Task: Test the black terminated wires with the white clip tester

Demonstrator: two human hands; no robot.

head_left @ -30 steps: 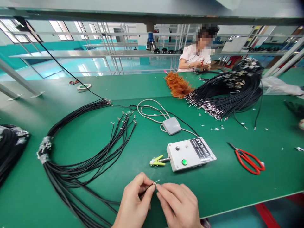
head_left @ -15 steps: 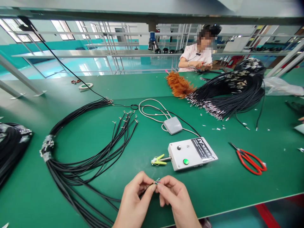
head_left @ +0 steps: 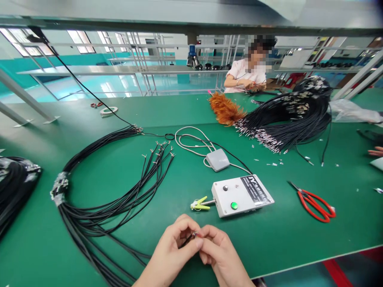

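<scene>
Near the table's front edge, my left hand (head_left: 176, 249) pinches a black cable (head_left: 186, 241) just behind its stripped end. My right hand (head_left: 217, 247) is closed at that same end, its thumb and fingertip pressed on the thin wires (head_left: 196, 234); the fingers hide most of them. Both hands touch at the fingertips. Just beyond them stands a white box (head_left: 233, 195) with a knob and a green lit button. On its shaft sits a yellow-green clip (head_left: 200, 204). To the left lies a bundle of black cables (head_left: 89, 215) with splayed wire ends.
Red-handled scissors (head_left: 317, 205) lie at right. Behind the box is a grey pedal (head_left: 218, 160) with a looped cord. A big cable pile (head_left: 287, 115) and a brown feather duster (head_left: 226, 108) lie farther back. A person (head_left: 245, 77) works opposite; another hand (head_left: 376, 152) shows at the right edge.
My fingers have drawn closer together over the wire end, covering coloured wires that showed before. More of another person's hand shows at the right edge.
</scene>
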